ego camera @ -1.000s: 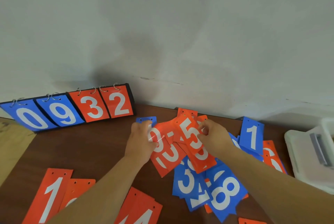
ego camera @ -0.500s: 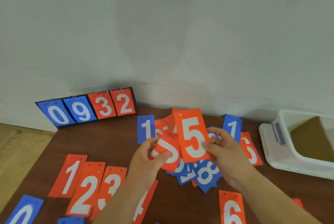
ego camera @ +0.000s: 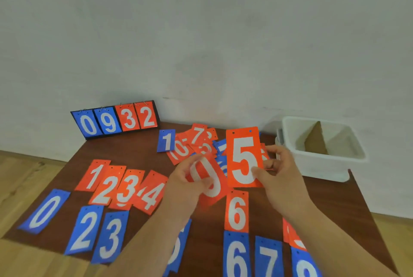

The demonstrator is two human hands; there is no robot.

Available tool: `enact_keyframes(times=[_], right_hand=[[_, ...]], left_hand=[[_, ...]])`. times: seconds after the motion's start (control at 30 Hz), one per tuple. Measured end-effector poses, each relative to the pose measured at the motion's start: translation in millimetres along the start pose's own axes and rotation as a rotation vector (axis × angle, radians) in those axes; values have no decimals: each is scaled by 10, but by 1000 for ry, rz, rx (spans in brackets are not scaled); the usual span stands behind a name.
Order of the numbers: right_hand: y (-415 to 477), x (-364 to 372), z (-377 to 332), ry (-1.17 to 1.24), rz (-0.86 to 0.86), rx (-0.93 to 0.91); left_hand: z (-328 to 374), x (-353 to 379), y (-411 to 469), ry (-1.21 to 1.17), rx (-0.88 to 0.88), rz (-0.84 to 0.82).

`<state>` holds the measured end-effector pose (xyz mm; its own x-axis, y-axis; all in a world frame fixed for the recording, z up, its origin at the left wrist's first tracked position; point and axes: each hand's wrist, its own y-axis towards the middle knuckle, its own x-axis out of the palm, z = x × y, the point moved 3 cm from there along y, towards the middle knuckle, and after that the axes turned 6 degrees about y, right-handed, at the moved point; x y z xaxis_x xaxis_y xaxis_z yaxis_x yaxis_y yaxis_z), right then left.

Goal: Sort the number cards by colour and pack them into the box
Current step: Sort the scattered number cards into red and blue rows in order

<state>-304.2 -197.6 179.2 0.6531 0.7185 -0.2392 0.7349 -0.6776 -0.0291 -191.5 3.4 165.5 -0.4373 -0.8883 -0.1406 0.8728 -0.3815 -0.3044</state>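
My right hand (ego camera: 278, 170) pinches an orange 5 card (ego camera: 243, 158) and holds it upright over the table. My left hand (ego camera: 185, 181) grips another orange card (ego camera: 211, 181), a curved digit partly hidden by my fingers. Behind them lies a mixed pile of orange and blue cards (ego camera: 192, 142). An orange row 1, 2, 3, 4 (ego camera: 121, 184) lies at the left, with blue 0 (ego camera: 44, 211), 2 and 3 (ego camera: 96, 234) below it. An orange 6 (ego camera: 236, 212) and blue 6, 7 (ego camera: 252, 256) lie near my right arm. The white box (ego camera: 321, 160) stands at the right.
A flip scoreboard reading 0 9 3 2 (ego camera: 116, 121) leans against the wall at the back left. The dark brown table (ego camera: 138, 154) sits on a wooden floor (ego camera: 24, 178). The box holds a cardboard divider (ego camera: 315, 140).
The view has tilted down and back, showing the sorted rows. My right hand has drawn the orange 5 to the right, away from the card in my left hand.
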Motion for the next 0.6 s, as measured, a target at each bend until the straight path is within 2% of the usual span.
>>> enact_keyframes(times=[0.3,0.47,0.6], right_hand=[[-634,-469,136,-144,-42,-59],[-695,-282,187,-180,-124,-53],[-631,-27,349,-212,-179,-19]], left_hand=[[-280,24,-611,210,36,154],[-393,-244,-734,300,87,217],[-512,-570,-701,357,57,283]])
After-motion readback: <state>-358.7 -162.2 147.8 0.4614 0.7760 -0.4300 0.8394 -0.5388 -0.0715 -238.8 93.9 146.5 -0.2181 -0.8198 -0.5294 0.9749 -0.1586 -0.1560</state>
